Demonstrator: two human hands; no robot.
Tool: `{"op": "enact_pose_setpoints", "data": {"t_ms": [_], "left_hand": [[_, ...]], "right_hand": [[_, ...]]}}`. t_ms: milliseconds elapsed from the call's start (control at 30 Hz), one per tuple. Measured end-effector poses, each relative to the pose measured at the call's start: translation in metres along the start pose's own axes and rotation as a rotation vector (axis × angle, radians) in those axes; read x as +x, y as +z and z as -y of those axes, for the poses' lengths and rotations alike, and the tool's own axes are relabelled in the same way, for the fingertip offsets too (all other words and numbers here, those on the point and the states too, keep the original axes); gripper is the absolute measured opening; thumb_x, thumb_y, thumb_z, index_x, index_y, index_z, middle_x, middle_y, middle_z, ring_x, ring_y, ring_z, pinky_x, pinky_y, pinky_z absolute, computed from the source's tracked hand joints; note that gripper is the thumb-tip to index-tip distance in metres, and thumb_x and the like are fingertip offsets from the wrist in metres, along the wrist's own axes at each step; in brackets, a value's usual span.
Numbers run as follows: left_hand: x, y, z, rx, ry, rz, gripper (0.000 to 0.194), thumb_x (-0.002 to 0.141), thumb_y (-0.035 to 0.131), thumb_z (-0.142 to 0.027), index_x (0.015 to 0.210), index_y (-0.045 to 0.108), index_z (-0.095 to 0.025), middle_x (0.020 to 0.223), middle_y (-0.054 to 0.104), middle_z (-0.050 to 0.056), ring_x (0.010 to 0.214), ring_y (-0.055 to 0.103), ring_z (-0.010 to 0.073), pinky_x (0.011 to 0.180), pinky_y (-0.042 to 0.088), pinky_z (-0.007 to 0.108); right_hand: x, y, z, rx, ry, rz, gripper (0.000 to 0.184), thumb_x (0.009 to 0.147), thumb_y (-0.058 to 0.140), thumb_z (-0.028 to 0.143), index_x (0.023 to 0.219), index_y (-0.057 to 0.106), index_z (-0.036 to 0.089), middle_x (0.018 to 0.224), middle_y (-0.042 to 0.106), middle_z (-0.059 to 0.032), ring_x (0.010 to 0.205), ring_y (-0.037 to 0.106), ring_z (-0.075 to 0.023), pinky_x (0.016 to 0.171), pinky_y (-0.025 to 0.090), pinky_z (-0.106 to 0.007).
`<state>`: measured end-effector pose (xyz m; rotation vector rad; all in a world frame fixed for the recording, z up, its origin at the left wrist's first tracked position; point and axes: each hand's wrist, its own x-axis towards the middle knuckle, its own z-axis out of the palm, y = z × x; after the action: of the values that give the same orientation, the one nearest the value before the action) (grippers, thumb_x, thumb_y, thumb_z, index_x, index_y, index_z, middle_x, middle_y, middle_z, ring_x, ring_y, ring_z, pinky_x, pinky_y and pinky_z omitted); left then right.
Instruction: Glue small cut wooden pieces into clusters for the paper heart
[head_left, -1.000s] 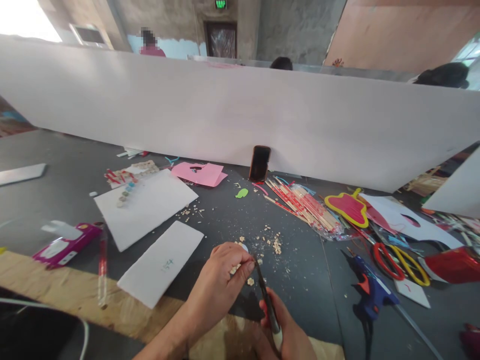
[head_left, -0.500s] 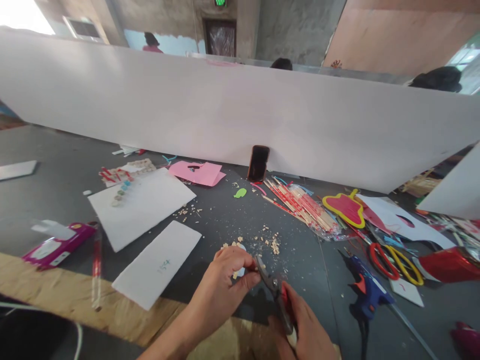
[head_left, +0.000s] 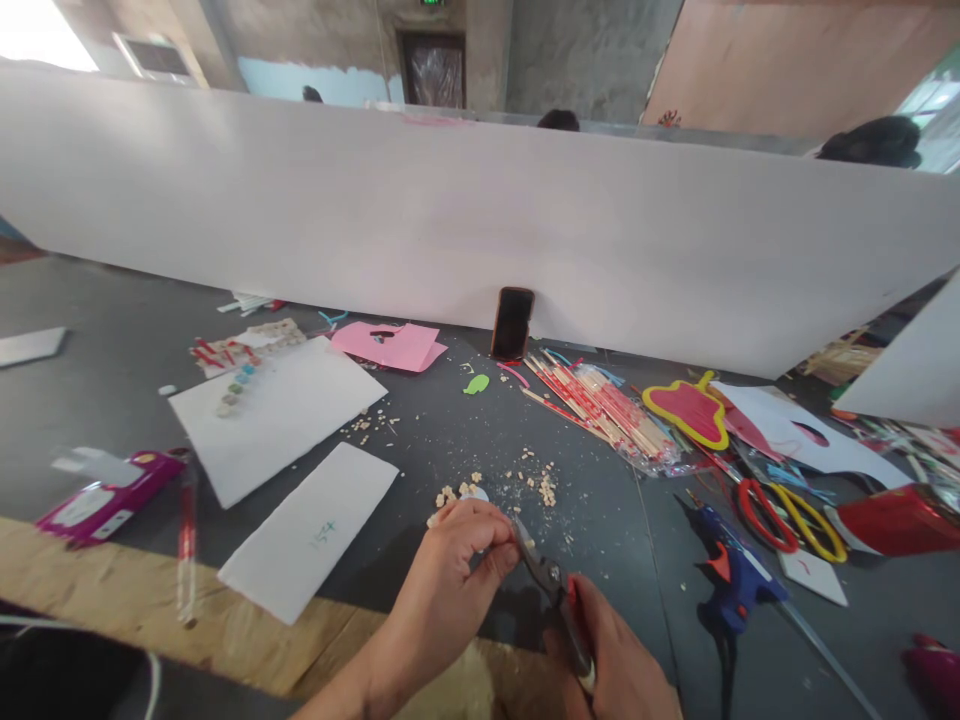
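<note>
hand cutter (head_left: 553,577) sits inside my right grip (head_left: 619,645), clamped round its handles, above the worktop (head_left: 442,425). i note dark grey metal head, round pivot, red on the handle, pale handle end. nose points up-left in the head view, away from the wearer; long axis slants up from lower right. tips just beside my left grip (head_left: 466,553), thumb and forefinger close; cannot tell if they pinch anything. beyond: pale crumbs (head_left: 546,488). right: glue gun (head_left: 739,580).

The gray wall (head_left: 592,60) has a dark door (head_left: 433,72). A green sign (head_left: 432,2) glows above. The right-hand window (head_left: 932,97) is bright.
</note>
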<state>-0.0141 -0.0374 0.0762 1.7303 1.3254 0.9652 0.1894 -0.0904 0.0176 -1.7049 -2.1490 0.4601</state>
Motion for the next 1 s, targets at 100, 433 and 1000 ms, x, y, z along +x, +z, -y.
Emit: {"op": "enact_pose_setpoints", "data": {"t_ms": [100,433,1000], "left_hand": [[0.001,0.004,-0.001,0.018,-0.007,-0.007,0.025,0.086,0.049,-0.019,0.060,0.053,-0.019,0.076,0.063,0.001,0.082,0.058,0.0174,0.082,0.038,0.032],[0.003,0.006,0.004,0.085,0.089,-0.002,0.018,0.084,0.052,-0.017,0.067,0.056,-0.020,0.079,0.065,0.000,0.087,0.058,0.0183,0.085,0.035,0.034],[0.006,-0.010,-0.002,-0.225,-0.028,0.247,0.023,0.082,0.055,-0.023,0.062,0.066,-0.017,0.078,0.061,0.005,0.079,0.059,0.0177,0.073,0.044,0.027]], "right_hand": [[-0.001,0.001,-0.004,-0.003,0.026,0.051,0.046,0.079,0.051,0.022,0.124,0.052,0.022,0.108,0.070,-0.0078,0.096,0.068,-0.0237,0.079,0.052,-0.029],[-0.003,0.010,-0.013,-0.136,0.085,0.096,0.063,0.075,0.046,0.017,0.137,0.041,0.009,0.124,0.061,-0.0151,0.112,0.058,-0.0248,0.093,0.045,-0.033],[-0.006,0.003,-0.019,-0.114,-0.069,0.020,0.055,0.087,0.046,0.027,0.139,0.038,0.012,0.116,0.064,-0.0148,0.103,0.062,-0.0257,0.088,0.051,-0.039]]}}
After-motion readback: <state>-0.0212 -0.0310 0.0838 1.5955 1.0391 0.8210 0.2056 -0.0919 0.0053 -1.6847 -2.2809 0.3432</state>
